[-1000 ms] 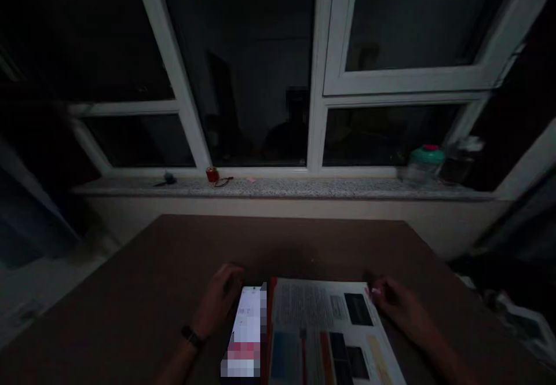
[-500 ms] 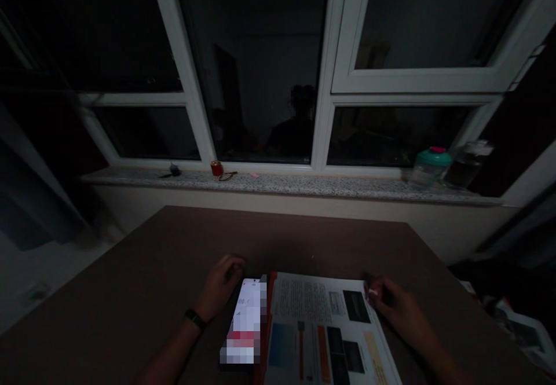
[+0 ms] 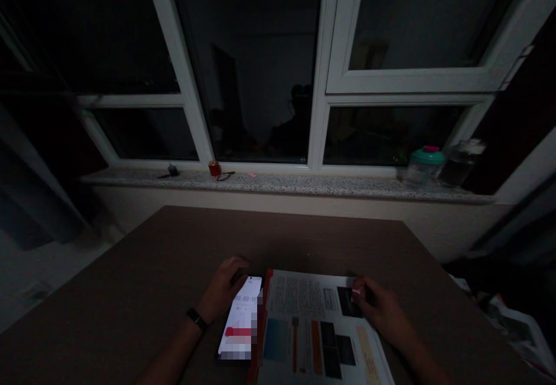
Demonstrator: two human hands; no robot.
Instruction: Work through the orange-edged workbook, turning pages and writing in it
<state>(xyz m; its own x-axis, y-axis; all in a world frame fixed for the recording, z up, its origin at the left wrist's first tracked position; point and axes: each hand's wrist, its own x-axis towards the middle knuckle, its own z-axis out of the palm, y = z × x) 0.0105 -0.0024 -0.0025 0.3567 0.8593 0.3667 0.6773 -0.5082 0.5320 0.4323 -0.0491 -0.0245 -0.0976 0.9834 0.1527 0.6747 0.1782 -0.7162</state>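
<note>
My left hand (image 3: 226, 283) rests on the brown table (image 3: 208, 231), fingers stretched forward and thumb apart, touching or just over the upper left edge of a phone (image 3: 242, 315). The phone's lit screen shows zeros like a timer and a red bar; part of it is blurred out. Right of the phone lies a book (image 3: 295, 292) with a red edge, its page printed with text and pictures. Over the page's upper right side, my right hand (image 3: 382, 307) pinches a small pinkish object (image 3: 357, 291) whose kind I cannot make out.
Behind the table runs a speckled stone windowsill (image 3: 282, 183). It bears a small red container (image 3: 214, 168), a little dark item (image 3: 172, 169), a green-lidded jar (image 3: 425, 165) and a clear bottle (image 3: 459, 164). Papers (image 3: 516, 327) lie to the right, below the table.
My left hand has shifted right, its thumb now at the phone's edge. My right hand has moved left from the book's edge onto the page with the pinkish object. The view turned slightly.
</note>
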